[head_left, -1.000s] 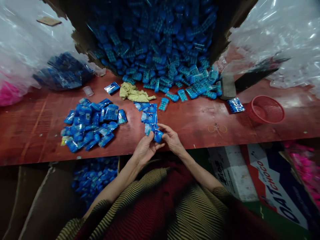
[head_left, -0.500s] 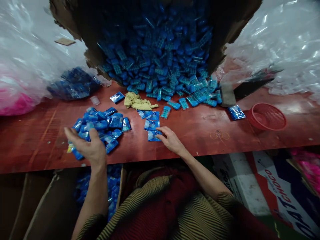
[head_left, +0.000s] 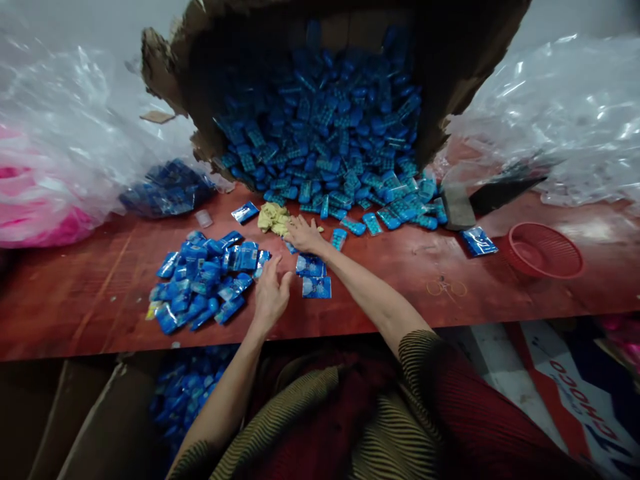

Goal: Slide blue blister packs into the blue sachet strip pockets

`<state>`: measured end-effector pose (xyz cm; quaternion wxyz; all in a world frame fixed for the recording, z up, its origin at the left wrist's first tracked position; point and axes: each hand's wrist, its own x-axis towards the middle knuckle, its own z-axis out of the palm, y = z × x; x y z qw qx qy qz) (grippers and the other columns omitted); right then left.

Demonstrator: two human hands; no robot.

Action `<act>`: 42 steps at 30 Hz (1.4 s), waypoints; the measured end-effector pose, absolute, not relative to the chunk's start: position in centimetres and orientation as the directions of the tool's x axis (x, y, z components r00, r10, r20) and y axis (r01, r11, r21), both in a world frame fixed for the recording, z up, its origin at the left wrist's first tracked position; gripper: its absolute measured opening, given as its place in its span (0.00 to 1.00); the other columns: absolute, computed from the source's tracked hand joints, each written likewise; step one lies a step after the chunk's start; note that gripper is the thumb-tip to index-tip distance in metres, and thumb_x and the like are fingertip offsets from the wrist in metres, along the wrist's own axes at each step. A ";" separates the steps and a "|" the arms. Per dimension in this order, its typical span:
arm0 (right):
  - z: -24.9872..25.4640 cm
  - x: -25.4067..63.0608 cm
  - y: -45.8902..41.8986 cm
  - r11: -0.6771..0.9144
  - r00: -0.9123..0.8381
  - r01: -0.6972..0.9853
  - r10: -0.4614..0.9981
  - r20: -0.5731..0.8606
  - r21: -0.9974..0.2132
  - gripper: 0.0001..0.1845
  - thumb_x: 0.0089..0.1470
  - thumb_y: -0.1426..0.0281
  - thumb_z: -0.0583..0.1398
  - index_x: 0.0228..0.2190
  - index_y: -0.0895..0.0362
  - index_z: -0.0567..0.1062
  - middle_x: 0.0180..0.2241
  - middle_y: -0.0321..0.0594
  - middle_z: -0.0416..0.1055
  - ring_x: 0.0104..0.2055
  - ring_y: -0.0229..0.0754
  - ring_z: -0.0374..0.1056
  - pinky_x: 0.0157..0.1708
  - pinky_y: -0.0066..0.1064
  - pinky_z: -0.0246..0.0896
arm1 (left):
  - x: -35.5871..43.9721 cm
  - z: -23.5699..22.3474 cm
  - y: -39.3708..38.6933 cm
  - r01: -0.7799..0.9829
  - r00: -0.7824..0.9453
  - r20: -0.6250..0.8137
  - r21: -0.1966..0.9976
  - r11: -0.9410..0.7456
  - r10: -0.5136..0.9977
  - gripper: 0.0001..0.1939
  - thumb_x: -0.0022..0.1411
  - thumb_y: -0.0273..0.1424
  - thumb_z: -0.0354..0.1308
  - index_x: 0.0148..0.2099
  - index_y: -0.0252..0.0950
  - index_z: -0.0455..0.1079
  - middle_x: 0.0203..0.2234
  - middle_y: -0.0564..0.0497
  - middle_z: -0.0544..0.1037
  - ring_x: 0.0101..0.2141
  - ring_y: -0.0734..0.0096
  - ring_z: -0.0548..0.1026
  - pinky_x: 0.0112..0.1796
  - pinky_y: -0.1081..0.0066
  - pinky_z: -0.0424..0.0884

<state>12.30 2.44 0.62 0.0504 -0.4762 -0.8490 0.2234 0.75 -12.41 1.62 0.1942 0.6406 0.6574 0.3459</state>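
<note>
Two bare hands are working the red wooden table (head_left: 450, 267): right hand (head_left: 301, 233), fingers spread, is reaching onto the crumpled yellow cloth (head_left: 271, 217); left hand (head_left: 270, 293) is resting open, empty, beside it.

Right hand (head_left: 301, 233) reached forward onto yellow cloth (head_left: 273, 217); left hand (head_left: 271, 293) returned beside packet pile (head_left: 207, 280), empty.

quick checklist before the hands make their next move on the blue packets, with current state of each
1. Right hand at the yellow cloth, near loose blue pieces: ok.
2. Right hand grip on anything: cannot tell.
3. Left hand open, flat on the table beside the packet pile: ok.
4. Two flat packets lie between the hands, uncovered: ok.
5. Torn carton spilling blue pieces onto the table: ok, supply within reach.
6. Red basket contents: cannot tell.
</note>
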 end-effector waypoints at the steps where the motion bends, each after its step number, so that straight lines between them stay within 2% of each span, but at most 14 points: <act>1: 0.6 12.8 2.3 0.445 -0.548 0.781 0.824 -0.142 -0.438 0.27 0.62 0.60 0.48 0.59 0.59 0.60 0.66 0.50 0.44 0.67 0.59 0.35 0.60 0.62 0.33 | 0.9 1.4 -12.3 0.723 -0.086 0.189 0.687 -0.069 0.978 0.23 0.60 0.33 0.49 0.57 0.32 0.62 0.55 0.36 0.68 0.57 0.54 0.63 0.56 0.53 0.58; 4: 0.7 14.8 1.1 0.452 -0.534 0.775 0.842 -0.075 -0.441 0.24 0.63 0.59 0.47 0.56 0.54 0.65 0.65 0.45 0.47 0.67 0.56 0.37 0.60 0.61 0.37 | 1.4 0.5 -11.4 0.781 -0.035 0.133 0.622 -0.056 0.991 0.23 0.61 0.30 0.46 0.57 0.31 0.62 0.57 0.35 0.65 0.60 0.50 0.58 0.56 0.47 0.55; 8: 0.4 16.5 -1.7 0.569 -0.585 0.754 0.809 0.056 -0.328 0.22 0.63 0.62 0.48 0.54 0.56 0.66 0.62 0.47 0.56 0.66 0.55 0.42 0.59 0.61 0.37 | 2.4 -0.6 -8.6 0.871 -0.016 0.046 0.492 -0.008 0.999 0.24 0.61 0.28 0.45 0.58 0.29 0.62 0.60 0.33 0.61 0.61 0.42 0.54 0.55 0.40 0.50; 10: -0.1 16.7 -3.0 0.615 -0.631 0.739 0.775 0.040 -0.275 0.22 0.62 0.63 0.50 0.54 0.58 0.66 0.60 0.48 0.58 0.65 0.58 0.45 0.58 0.63 0.38 | 2.8 -0.9 -7.0 0.903 0.021 0.015 0.430 -0.025 1.000 0.25 0.60 0.27 0.45 0.59 0.29 0.61 0.60 0.34 0.60 0.61 0.43 0.54 0.55 0.42 0.50; 13: -0.8 17.0 -3.9 0.591 -0.604 0.773 0.797 0.020 -0.231 0.22 0.61 0.64 0.51 0.54 0.61 0.65 0.60 0.50 0.59 0.63 0.60 0.48 0.56 0.66 0.39 | 3.1 -1.1 -5.2 0.924 0.131 -0.019 0.364 -0.115 0.991 0.24 0.62 0.27 0.44 0.60 0.32 0.61 0.61 0.40 0.60 0.62 0.49 0.54 0.56 0.47 0.52; 17: -0.3 18.1 -4.2 0.559 -0.572 0.795 0.820 0.016 -0.234 0.20 0.60 0.67 0.52 0.53 0.60 0.67 0.59 0.50 0.60 0.63 0.61 0.49 0.55 0.66 0.41 | 3.1 -0.8 -4.5 0.918 0.212 -0.043 0.351 -0.184 0.976 0.23 0.63 0.28 0.44 0.59 0.35 0.63 0.61 0.43 0.61 0.62 0.52 0.55 0.57 0.51 0.54; 23: 0.9 20.1 -8.9 0.515 -0.511 0.809 0.855 0.095 -0.283 0.22 0.61 0.63 0.52 0.54 0.56 0.66 0.58 0.51 0.62 0.61 0.58 0.52 0.56 0.60 0.45 | 2.7 -0.5 -10.0 0.912 0.062 0.178 0.389 -0.128 0.982 0.23 0.65 0.31 0.41 0.60 0.33 0.61 0.60 0.39 0.63 0.62 0.51 0.54 0.56 0.48 0.55; 28: -1.2 20.2 -14.1 0.498 -0.513 0.823 0.858 0.018 -0.275 0.25 0.59 0.63 0.54 0.56 0.59 0.64 0.60 0.52 0.57 0.63 0.64 0.48 0.55 0.65 0.44 | 3.3 -2.1 -16.0 0.962 0.148 0.016 0.231 -0.148 0.989 0.25 0.65 0.34 0.42 0.61 0.33 0.61 0.61 0.38 0.61 0.62 0.46 0.54 0.55 0.43 0.53; 32: -2.3 20.0 -15.2 0.450 -0.458 0.849 0.888 0.038 -0.276 0.22 0.61 0.64 0.52 0.55 0.56 0.66 0.60 0.51 0.59 0.63 0.62 0.49 0.55 0.64 0.44 | 3.4 -3.2 -17.2 0.969 0.194 0.019 0.149 -0.195 0.981 0.27 0.65 0.36 0.42 0.63 0.31 0.58 0.62 0.37 0.58 0.61 0.44 0.54 0.55 0.42 0.53; 38: -2.0 19.7 -14.5 0.408 -0.389 0.857 0.913 0.123 -0.314 0.16 0.59 0.66 0.55 0.48 0.53 0.73 0.54 0.49 0.67 0.58 0.56 0.58 0.56 0.58 0.48 | 3.4 -3.0 -16.6 0.964 0.191 0.036 0.182 -0.194 0.981 0.25 0.63 0.35 0.46 0.60 0.31 0.61 0.59 0.36 0.62 0.60 0.44 0.57 0.55 0.43 0.54; 42: -2.2 19.4 -13.8 0.399 -0.360 0.841 0.917 0.171 -0.366 0.12 0.59 0.67 0.55 0.41 0.52 0.77 0.48 0.46 0.72 0.56 0.52 0.59 0.56 0.55 0.48 | 3.1 -2.6 -16.7 0.938 0.157 0.097 0.297 -0.179 0.983 0.23 0.62 0.33 0.49 0.58 0.32 0.63 0.57 0.36 0.65 0.59 0.47 0.59 0.55 0.45 0.55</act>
